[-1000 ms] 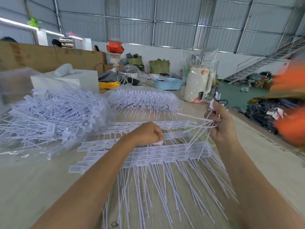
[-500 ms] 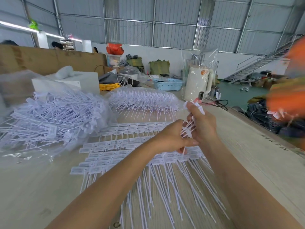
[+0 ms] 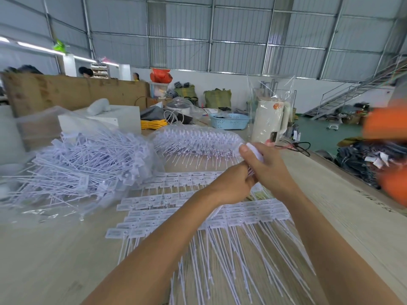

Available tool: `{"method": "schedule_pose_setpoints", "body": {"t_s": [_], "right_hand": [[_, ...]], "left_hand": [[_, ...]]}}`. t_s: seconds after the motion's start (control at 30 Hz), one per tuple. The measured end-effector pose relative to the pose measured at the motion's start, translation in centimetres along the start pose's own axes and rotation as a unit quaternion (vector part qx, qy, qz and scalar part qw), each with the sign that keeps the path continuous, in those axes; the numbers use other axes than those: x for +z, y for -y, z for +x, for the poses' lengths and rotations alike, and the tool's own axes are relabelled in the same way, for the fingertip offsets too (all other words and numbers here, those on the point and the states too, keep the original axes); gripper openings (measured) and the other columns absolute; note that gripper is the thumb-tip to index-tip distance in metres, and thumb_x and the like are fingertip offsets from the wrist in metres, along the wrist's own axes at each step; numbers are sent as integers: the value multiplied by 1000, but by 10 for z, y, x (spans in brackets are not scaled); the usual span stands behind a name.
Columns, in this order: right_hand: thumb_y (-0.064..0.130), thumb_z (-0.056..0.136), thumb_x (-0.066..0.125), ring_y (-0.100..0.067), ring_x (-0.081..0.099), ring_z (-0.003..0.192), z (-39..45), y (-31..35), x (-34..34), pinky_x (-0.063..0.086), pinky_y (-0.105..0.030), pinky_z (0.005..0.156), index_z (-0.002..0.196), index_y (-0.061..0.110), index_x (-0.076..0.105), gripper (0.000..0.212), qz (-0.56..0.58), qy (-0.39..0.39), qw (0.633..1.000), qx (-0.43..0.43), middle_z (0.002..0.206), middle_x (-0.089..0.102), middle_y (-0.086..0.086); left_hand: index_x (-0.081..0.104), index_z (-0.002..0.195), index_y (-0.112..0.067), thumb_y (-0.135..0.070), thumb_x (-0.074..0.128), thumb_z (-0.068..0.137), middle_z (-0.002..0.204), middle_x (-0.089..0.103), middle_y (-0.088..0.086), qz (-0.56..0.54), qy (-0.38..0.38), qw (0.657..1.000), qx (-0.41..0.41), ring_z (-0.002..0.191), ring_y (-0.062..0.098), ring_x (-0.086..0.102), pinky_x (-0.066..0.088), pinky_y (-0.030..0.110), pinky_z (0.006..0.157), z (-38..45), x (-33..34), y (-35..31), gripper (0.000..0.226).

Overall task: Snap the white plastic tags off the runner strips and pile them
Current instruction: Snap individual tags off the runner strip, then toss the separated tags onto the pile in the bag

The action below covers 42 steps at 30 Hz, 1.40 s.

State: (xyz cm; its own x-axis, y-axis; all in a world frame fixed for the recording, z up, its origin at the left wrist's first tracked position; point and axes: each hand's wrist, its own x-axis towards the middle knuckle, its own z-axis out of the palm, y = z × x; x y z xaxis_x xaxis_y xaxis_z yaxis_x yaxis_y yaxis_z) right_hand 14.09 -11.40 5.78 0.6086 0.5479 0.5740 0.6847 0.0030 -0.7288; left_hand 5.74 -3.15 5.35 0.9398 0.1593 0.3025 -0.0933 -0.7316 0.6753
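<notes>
White tags (image 3: 83, 166) heaped in clear plastic bag (image 3: 33, 128)

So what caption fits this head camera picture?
Both hands, left hand and right hand, grip white tags above the runner strips.

Runner strips (image 3: 220, 214) on table (image 3: 55, 249); loose tag pile (image 3: 83, 170) left; basket (image 3: 230, 121) behind.

White tags (image 3: 222, 219) — pale wood table (image 3: 352, 216)
</notes>
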Motion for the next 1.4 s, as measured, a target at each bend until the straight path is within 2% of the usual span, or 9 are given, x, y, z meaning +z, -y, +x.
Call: {"method": "schedule_pose_setpoints", "body": {"t_s": [0.1, 0.2, 0.43, 0.63, 0.77, 0.93, 1.07, 1.27, 1.4], "right_hand": [[38, 91, 56, 2, 52, 99, 0, -2, 5, 37, -11, 81, 130, 18, 48, 44, -32, -20, 999, -8, 115, 51, 9], [32, 92, 57, 10, 58, 84, -3, -2, 12, 41, -2, 71, 117, 25, 56, 27, 2, 25, 1000, -6, 103, 61, 11], [24, 89, 63, -16, 58, 80, -2, 6, 45, 36, -8, 63, 106, 9, 63, 22, -59, -25, 996, -53, 88, 63, 1], [29, 91, 61, -20, 52, 77, 18, 41, 101, 30, -18, 59, 100, 7, 62, 25, -53, -4, 996, -70, 80, 57, -2], [34, 92, 59, -26, 55, 72, 22, 77, 164, 41, -30, 65, 103, 4, 60, 32, -3, 101, 992, -69, 79, 60, -9], [45, 93, 50, -22, 62, 96, 14, 107, 229, 49, -34, 86, 137, 18, 45, 52, 9, 238, 968, -74, 113, 60, -1], [29, 97, 49, -24, 61, 106, 15, 105, 261, 47, -35, 94, 124, 6, 56, 36, -72, 314, 941, -99, 120, 63, -13], [12, 97, 44, -29, 45, 123, 29, 80, 281, 39, -33, 99, 123, 2, 53, 30, -250, 332, 903, -114, 132, 47, -15], [16, 100, 41, -25, 8, 146, 45, 69, 279, 26, -33, 111, 147, 4, 20, 54, -277, 286, 915, -65, 158, -5, -12]], "left_hand": [[44, 133, -10, -21, 42, 99, 124, 58, 9, 26, -12, 1000, -2, 99, 28, 59, 48, 29, 69, -3, -4, 3, 36], [48, 130, -8, -20, 42, 98, 124, 58, 13, 80, -28, 996, -12, 104, 28, 58, 48, 33, 82, -7, -8, 6, 34], [58, 90, -6, -19, 51, 94, 63, 51, -1, -7, -80, 994, -78, 49, 9, 46, 34, 18, 42, -35, -24, 21, 15], [59, 85, -3, -16, 48, 94, 72, 59, 15, 4, -180, 977, -115, 60, 21, 50, 40, 29, 59, -83, -73, 37, 19], [56, 77, -10, -15, 46, 96, 75, 62, 14, 81, -233, 958, -147, 62, 21, 51, 40, 26, 56, -130, -116, 61, 22], [41, 52, -10, -3, 47, 86, 63, 50, 22, 172, -292, 915, -218, 62, 30, 41, 29, 35, 59, -190, -168, 97, 36], [26, 48, -16, 2, 46, 83, 50, 32, 2, 227, -346, 858, -303, 64, 25, 37, 20, 26, 54, -210, -206, 133, 44], [32, 58, -13, -2, 41, 91, 60, 35, -1, 224, -333, 845, -353, 59, 15, 41, 36, 16, 52, -164, -227, 166, 37], [55, 83, 2, 4, 43, 88, 87, 56, 14, 249, -321, 852, -330, 89, 27, 55, 35, 22, 68, -127, -217, 174, 13]]}}
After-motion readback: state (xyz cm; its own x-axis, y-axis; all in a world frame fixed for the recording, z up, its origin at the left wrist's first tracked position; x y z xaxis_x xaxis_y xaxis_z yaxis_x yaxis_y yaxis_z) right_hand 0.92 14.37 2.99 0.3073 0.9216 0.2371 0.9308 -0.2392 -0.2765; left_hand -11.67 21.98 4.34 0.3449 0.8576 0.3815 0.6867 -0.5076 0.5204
